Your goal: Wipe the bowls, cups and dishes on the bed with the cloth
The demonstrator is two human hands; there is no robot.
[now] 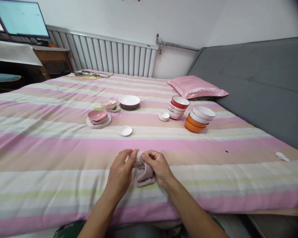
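Note:
Above the near part of the bed, my left hand (123, 168) and my right hand (157, 165) come together on a pale pinkish-grey cloth (146, 177). Fingers and thumbs of both hands pinch its upper part, and the rest hangs in folds below. Something white shows between the fingertips; I cannot tell whether it is cloth or a small dish wrapped in it. Just beyond the hands, a small white dish (125, 131) lies on the striped bedsheet (72, 157).
At left, pink bowls (97, 115) rest on white plates (99, 125), near a patterned dish (108, 104) and a plate stack (129, 100). Rightward stand small white dishes (164, 116), red-and-white bowls (179, 105) and white-and-orange bowls (197, 123). A pink pillow (197, 86) lies by the grey headboard (250, 69).

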